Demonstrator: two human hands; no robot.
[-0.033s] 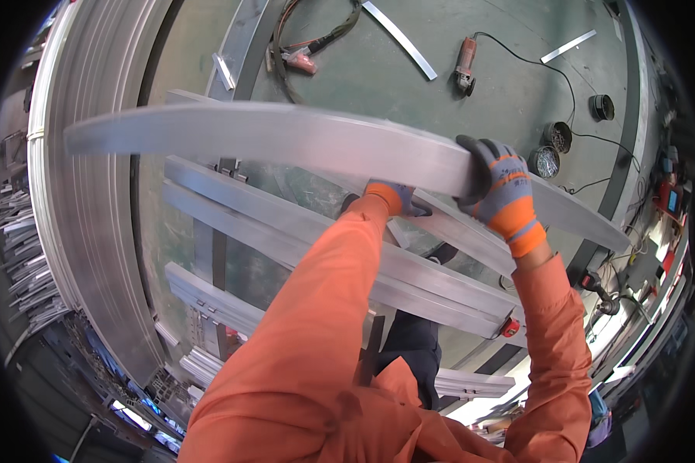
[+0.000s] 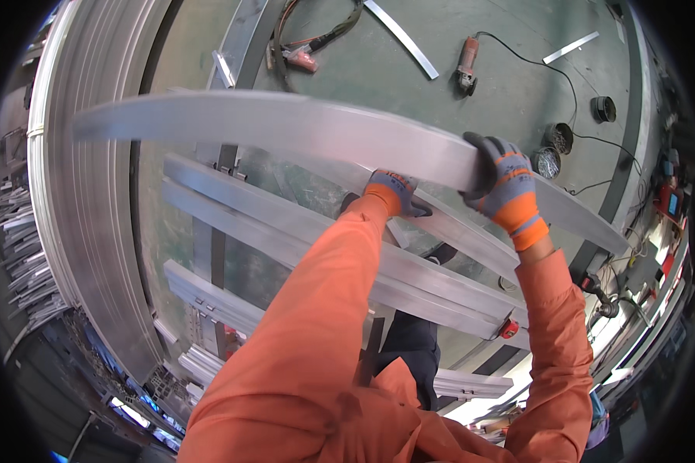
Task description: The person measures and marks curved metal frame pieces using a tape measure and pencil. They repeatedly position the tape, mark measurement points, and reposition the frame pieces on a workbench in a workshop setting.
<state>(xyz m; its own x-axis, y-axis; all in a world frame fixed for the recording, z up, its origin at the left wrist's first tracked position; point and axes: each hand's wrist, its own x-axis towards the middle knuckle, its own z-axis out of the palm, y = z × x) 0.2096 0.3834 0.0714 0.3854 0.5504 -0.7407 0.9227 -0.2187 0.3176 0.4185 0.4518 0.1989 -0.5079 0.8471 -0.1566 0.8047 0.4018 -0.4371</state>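
right hand gripping a raised metal beam

the gloved fingers wrap the beam's right end; its left end is blurred. the left hand lies just below the lower edge in this view, beside a second beam; whether it holds anything cannot be told. nearer the body, paired beams lie side by side, a small red device at their right end. beyond, on the green floor, an angle grinder lies near three round tins.

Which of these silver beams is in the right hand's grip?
The long, motion-blurred beam crossing in view over others, with its right end in the right hand; the paired beams nearer the body are apart from that hand.
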